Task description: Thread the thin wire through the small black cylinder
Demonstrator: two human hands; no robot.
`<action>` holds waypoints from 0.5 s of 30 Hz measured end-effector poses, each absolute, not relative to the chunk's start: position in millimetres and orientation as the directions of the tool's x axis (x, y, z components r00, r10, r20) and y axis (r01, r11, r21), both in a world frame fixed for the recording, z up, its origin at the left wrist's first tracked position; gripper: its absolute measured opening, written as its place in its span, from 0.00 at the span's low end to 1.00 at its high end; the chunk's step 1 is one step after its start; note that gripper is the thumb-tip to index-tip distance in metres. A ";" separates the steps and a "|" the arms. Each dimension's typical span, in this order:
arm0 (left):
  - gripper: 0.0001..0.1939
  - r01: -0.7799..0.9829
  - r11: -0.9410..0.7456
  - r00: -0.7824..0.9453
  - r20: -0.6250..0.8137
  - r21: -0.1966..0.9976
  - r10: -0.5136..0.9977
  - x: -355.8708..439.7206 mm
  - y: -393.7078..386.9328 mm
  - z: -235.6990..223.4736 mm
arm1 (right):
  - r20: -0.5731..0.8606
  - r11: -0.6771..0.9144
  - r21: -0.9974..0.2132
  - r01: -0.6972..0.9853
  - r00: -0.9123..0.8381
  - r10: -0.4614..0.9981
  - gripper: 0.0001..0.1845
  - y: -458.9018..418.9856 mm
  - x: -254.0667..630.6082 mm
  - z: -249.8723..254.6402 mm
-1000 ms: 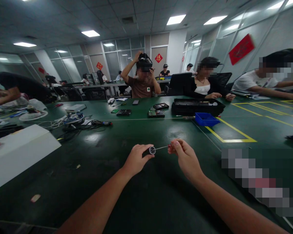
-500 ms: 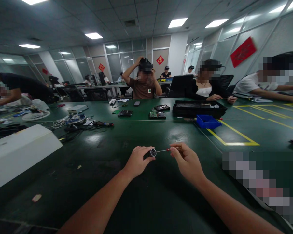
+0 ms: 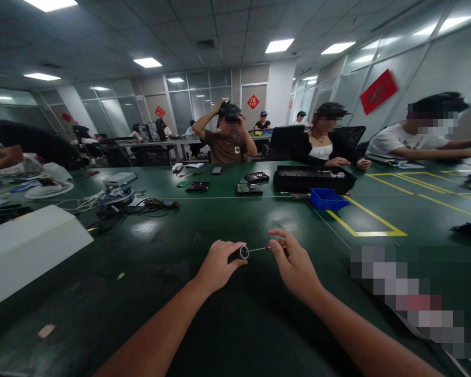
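Observation:
My left hand (image 3: 219, 266) is wrapped round a dark cylindrical part (image 3: 244, 252) with a pale ring at its end, and most of its body is hidden by the fingers. The ringed end faces right. My right hand (image 3: 296, 262) grips a screwdriver (image 3: 259, 249) by its reddish handle, with the index finger lifted off. The thin metal shaft points left, and its tip meets the ringed end; how deep it sits I cannot tell. Both hands are above the green table (image 3: 180, 309).
Hard drives (image 3: 249, 189) and a circuit-board drive (image 3: 197, 186) lie farther back. A blue bin (image 3: 328, 199) stands before a black tray (image 3: 314, 179). At left are a white box (image 3: 35, 246) and tangled cables (image 3: 141, 207). Several people sit around, one opposite (image 3: 228, 144).
My right index finger has lifted and straightened away from the screwdriver handle. The whole view has shifted slightly; the left hand still holds the cylindrical part.

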State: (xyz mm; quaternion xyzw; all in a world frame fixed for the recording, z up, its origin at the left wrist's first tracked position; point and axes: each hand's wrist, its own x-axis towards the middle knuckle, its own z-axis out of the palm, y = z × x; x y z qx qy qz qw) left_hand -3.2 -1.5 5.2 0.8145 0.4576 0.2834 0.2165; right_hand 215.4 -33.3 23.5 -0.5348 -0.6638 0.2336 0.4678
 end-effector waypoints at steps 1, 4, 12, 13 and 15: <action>0.20 0.624 -0.484 0.418 0.262 0.613 0.870 -3.4 -1.7 5.3 | 0.376 0.327 -0.814 0.480 0.007 0.927 0.17 -33.3 215.8 23.1; 0.20 0.627 -0.483 0.412 0.266 0.611 0.871 -4.1 -1.8 4.8 | 0.368 0.329 -0.824 0.462 -0.006 0.930 0.15 -34.5 216.2 25.2; 0.19 0.622 -0.503 0.428 0.277 0.601 0.860 -4.4 0.6 1.0 | 0.341 0.290 -0.828 0.479 0.020 0.940 0.19 -34.6 215.4 25.6; 0.19 0.622 -0.508 0.427 0.285 0.596 0.858 -4.5 0.6 0.8 | 0.344 0.295 -0.837 0.461 0.023 0.939 0.19 -34.3 215.6 24.5; 0.19 0.625 -0.519 0.434 0.293 0.583 0.852 -4.6 0.4 0.8 | 0.339 0.295 -0.847 0.443 0.022 0.941 0.19 -34.0 215.7 23.9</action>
